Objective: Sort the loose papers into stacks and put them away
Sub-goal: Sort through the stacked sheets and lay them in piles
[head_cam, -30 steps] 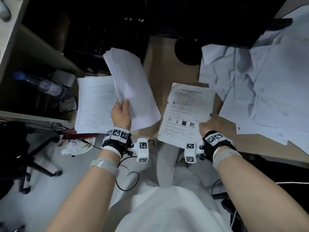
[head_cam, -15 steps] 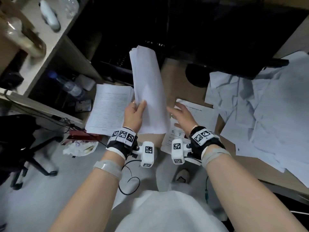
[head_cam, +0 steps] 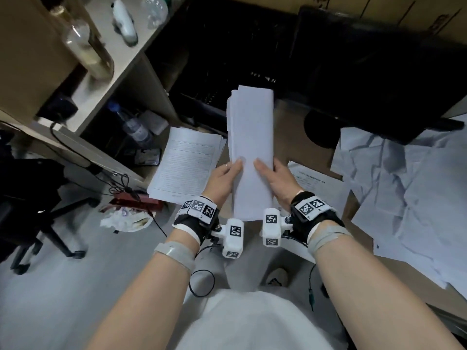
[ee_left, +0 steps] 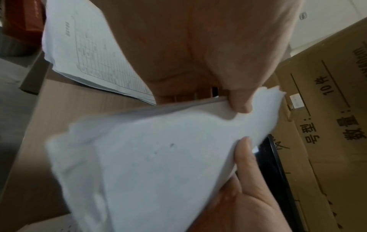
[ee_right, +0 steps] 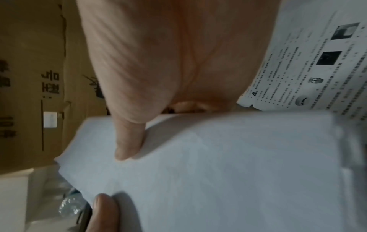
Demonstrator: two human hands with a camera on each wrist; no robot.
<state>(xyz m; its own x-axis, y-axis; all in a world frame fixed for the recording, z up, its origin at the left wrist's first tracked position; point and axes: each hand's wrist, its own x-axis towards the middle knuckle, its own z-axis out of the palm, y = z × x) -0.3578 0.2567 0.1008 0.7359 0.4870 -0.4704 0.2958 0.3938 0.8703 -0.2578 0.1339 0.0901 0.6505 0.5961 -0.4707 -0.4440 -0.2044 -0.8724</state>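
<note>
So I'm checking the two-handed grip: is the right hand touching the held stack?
Touching. The right wrist view shows the right hand with its thumb pressed on the stack; the head view shows it gripping the stack's right edge.

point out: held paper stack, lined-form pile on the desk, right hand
held paper stack (head_cam: 251, 147): head view, middle of the top sheet.
lined-form pile (head_cam: 188, 164): head view, centre of the printed page.
right hand (head_cam: 278, 184): head view, back of the hand.

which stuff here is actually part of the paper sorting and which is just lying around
Part of the job:
- blank sheaf, gripped by left hand and right hand
- lined-form stack
- printed sheet
- loose paper pile

Just lying about:
- water bottle
- crumpled wrapper
- black monitor
- office chair
</note>
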